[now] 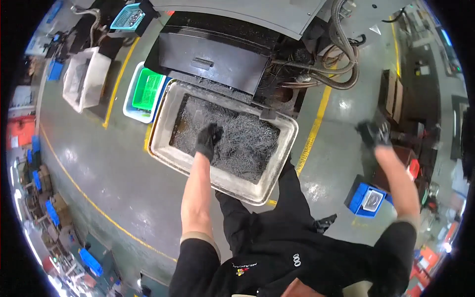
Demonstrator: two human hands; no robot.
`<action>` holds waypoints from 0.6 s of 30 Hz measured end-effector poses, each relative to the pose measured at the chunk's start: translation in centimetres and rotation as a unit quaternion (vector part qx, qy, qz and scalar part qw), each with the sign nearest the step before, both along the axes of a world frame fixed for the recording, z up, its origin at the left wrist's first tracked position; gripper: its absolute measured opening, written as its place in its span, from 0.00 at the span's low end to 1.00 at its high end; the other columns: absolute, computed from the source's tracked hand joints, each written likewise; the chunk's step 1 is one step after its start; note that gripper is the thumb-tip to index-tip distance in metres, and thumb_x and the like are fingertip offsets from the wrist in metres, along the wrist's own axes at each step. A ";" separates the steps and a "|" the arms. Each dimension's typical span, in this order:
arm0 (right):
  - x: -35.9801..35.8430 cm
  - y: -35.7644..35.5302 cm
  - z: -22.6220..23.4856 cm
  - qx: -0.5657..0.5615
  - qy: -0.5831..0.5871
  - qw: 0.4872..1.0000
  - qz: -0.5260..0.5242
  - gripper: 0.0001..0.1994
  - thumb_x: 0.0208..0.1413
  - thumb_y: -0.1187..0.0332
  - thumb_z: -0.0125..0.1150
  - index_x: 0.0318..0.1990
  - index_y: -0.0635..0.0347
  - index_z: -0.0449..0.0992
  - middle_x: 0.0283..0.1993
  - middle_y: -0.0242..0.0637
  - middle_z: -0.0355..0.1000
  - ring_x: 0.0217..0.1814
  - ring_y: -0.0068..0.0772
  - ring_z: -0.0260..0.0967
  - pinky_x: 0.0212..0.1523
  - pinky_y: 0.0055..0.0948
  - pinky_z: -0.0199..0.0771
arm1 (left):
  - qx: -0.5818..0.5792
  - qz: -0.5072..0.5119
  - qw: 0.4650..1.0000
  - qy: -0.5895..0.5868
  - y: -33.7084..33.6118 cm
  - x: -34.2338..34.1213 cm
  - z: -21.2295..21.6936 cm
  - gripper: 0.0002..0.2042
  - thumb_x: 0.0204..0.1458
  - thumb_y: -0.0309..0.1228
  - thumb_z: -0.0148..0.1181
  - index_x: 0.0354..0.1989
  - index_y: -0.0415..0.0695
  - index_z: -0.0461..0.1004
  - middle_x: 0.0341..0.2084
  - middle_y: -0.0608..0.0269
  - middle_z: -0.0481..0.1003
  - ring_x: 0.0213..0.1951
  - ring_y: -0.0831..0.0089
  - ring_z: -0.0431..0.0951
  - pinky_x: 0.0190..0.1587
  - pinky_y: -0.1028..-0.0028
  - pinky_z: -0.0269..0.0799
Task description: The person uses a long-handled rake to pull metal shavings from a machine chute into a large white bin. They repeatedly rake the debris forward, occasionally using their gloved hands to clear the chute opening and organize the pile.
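My left hand [210,138], in a black glove, reaches over the large white tub [158,129] in front of me. Its fingers look curled in against a tangled heap of grey metal shavings [250,141]; what they hold, if anything, is hidden. Dark liquid shows at the heap's left side. Out to the right, well away from the tub, my right hand [374,133] wears a black glove too. Motion smears its fingers. Beneath that arm, on the floor, sits a blue bin [367,199] with a pale container in it.
A machine with a dark sloping panel [210,62] rises just beyond the tub. Flexible hoses [341,81] hang at its right. Left of the tub stands a white bin holding a green basket [147,89]. Another white tub [101,72] is farther left. Yellow lines [316,126] cross the floor.
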State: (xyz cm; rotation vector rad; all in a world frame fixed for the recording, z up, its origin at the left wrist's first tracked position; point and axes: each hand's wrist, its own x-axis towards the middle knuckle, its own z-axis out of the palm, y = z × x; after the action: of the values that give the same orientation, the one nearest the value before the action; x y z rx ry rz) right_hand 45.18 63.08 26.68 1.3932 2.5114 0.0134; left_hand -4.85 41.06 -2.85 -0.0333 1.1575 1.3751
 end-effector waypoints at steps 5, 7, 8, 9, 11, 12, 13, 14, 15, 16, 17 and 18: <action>4.2 -27.5 -0.4 -0.212 -0.061 0.898 -0.380 0.21 0.63 0.53 0.42 0.41 0.54 0.81 0.40 0.39 0.79 0.40 0.38 0.76 0.40 0.38 0.74 | 0.047 -0.012 0.996 -0.080 13.1 -6.7 -2.8 0.18 0.62 0.35 0.47 0.56 0.38 0.67 0.47 0.53 0.74 0.44 0.60 0.77 0.45 0.67 0.75; 4.9 -39.4 -3.1 -0.296 0.172 0.844 -0.412 0.17 0.60 0.62 0.44 0.43 0.55 0.81 0.38 0.38 0.79 0.32 0.25 0.75 0.32 0.27 0.73 | 0.033 -0.016 0.998 -0.054 15.9 -9.2 -5.0 0.18 0.61 0.37 0.47 0.57 0.44 0.65 0.51 0.50 0.71 0.49 0.60 0.74 0.53 0.65 0.71; 0.0 -42.3 -4.5 -0.343 0.160 0.769 -0.515 0.15 0.58 0.64 0.49 0.46 0.50 0.80 0.24 0.36 0.77 0.20 0.20 0.71 0.24 0.25 0.72 | 0.123 -0.005 0.992 0.001 15.9 -15.2 -6.9 0.18 0.62 0.38 0.46 0.58 0.45 0.65 0.51 0.51 0.71 0.50 0.62 0.74 0.53 0.66 0.71; -0.7 -46.3 -5.4 -0.376 0.099 0.767 -0.510 0.13 0.57 0.62 0.51 0.45 0.48 0.81 0.21 0.34 0.76 0.17 0.21 0.69 0.22 0.25 0.72 | 0.170 -0.017 0.985 0.004 17.5 -15.7 -8.0 0.18 0.62 0.38 0.45 0.58 0.46 0.65 0.51 0.52 0.71 0.50 0.62 0.74 0.54 0.66 0.70; -4.8 -51.8 -4.5 -0.391 0.095 0.635 -0.659 0.13 0.54 0.66 0.56 0.46 0.47 0.81 0.20 0.30 0.75 0.17 0.20 0.69 0.22 0.27 0.71 | 0.197 -0.055 0.976 -0.072 20.8 -14.2 -8.4 0.20 0.61 0.41 0.45 0.58 0.46 0.66 0.52 0.56 0.72 0.52 0.65 0.73 0.56 0.68 0.68; -6.8 -53.6 -3.4 -0.370 0.108 0.596 -0.704 0.14 0.51 0.69 0.58 0.46 0.46 0.81 0.20 0.30 0.75 0.18 0.19 0.69 0.22 0.27 0.71 | 0.175 -0.083 0.970 -0.149 22.4 -11.9 -7.7 0.21 0.60 0.43 0.47 0.57 0.44 0.67 0.53 0.59 0.72 0.52 0.67 0.72 0.58 0.69 0.66; -8.7 -54.9 -2.8 -0.355 0.126 0.559 -0.739 0.16 0.49 0.71 0.60 0.46 0.46 0.81 0.21 0.31 0.75 0.19 0.18 0.69 0.21 0.27 0.71 | 0.120 -0.062 0.984 -0.114 23.5 -10.7 -7.0 0.22 0.60 0.45 0.45 0.55 0.43 0.69 0.51 0.59 0.74 0.52 0.67 0.72 0.58 0.68 0.64; -10.1 -55.8 -3.0 -0.367 0.104 0.579 -0.721 0.18 0.46 0.74 0.60 0.47 0.47 0.81 0.22 0.31 0.75 0.20 0.17 0.69 0.21 0.24 0.70 | 0.155 -0.073 0.974 -0.147 24.2 -11.7 -6.7 0.28 0.59 0.46 0.44 0.60 0.35 0.63 0.58 0.52 0.67 0.60 0.65 0.66 0.66 0.70 0.55; -10.6 -57.2 -3.3 -0.360 0.108 0.563 -0.736 0.18 0.46 0.74 0.60 0.47 0.47 0.81 0.22 0.31 0.75 0.20 0.17 0.69 0.21 0.24 0.70 | 0.100 -0.026 0.985 -0.140 24.4 -9.7 -5.1 0.29 0.57 0.47 0.48 0.59 0.34 0.64 0.56 0.49 0.68 0.59 0.62 0.67 0.66 0.69 0.55; -10.6 -58.7 -3.5 -0.353 0.099 0.611 -0.702 0.20 0.45 0.75 0.59 0.47 0.47 0.81 0.25 0.31 0.77 0.21 0.17 0.70 0.21 0.23 0.70 | 0.096 -0.043 0.988 -0.115 24.6 -8.7 -6.2 0.26 0.56 0.49 0.49 0.51 0.38 0.70 0.49 0.53 0.73 0.53 0.62 0.70 0.60 0.67 0.61; -10.8 -59.6 -4.3 -0.356 0.105 0.665 -0.649 0.21 0.44 0.76 0.59 0.48 0.46 0.80 0.29 0.32 0.78 0.23 0.17 0.70 0.22 0.23 0.70 | 0.101 -0.052 0.991 -0.064 25.3 -11.5 -5.8 0.23 0.55 0.50 0.50 0.44 0.42 0.75 0.41 0.57 0.78 0.47 0.62 0.74 0.55 0.65 0.66; -10.8 -59.9 -5.1 -0.387 0.097 0.573 -0.715 0.23 0.41 0.75 0.60 0.49 0.45 0.79 0.39 0.33 0.79 0.29 0.25 0.75 0.27 0.28 0.74 | 0.103 -0.050 0.993 -0.040 25.8 -12.9 -5.6 0.22 0.54 0.49 0.50 0.43 0.41 0.75 0.41 0.56 0.77 0.47 0.59 0.74 0.55 0.62 0.66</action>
State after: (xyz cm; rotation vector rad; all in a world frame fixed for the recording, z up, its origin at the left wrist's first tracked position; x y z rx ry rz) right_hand 34.39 3.22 21.57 2.3813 0.4728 -1.3429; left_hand -17.80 66.86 -8.48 0.1147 0.9338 1.3847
